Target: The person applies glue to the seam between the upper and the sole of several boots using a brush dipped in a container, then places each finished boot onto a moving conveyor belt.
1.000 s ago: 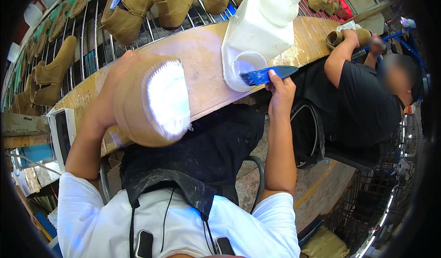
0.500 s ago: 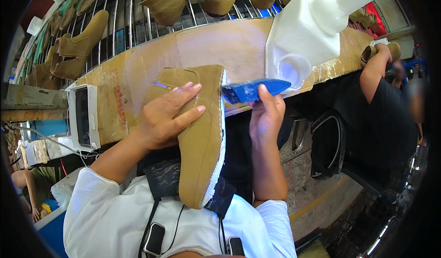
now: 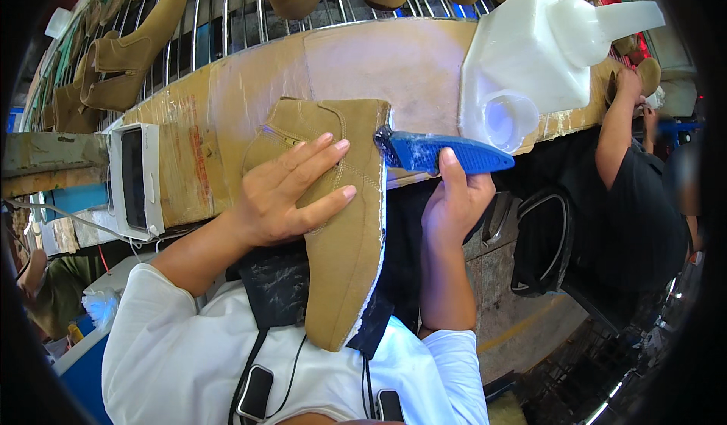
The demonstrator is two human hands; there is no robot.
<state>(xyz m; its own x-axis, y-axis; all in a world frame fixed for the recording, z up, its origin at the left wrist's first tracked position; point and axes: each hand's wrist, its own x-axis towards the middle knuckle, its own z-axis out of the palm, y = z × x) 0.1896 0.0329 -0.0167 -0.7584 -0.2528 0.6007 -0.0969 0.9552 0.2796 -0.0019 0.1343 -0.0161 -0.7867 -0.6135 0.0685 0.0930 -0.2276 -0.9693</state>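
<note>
Boot (image 3: 344, 220) shifted slightly under left hand (image 3: 284, 194); jug (image 3: 530, 54) beside brush (image 3: 439, 152).

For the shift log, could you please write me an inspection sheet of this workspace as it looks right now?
Surface: worn wooden bench, stained, with a pale patch in the middle.
Job's things: tan boot lying on its side, toe toward the person; blue brush with its head at the boot's heel edge.
Clutter: white plastic jug on the bench; small white screen device at the bench's left end.
Hands: left hand lies flat on the boot, fingers spread; right hand grips the brush handle.
Cables: black cords down the person's white shirt.
Surroundings: more tan boots on a wire rack behind; another person's arm at right.
</note>
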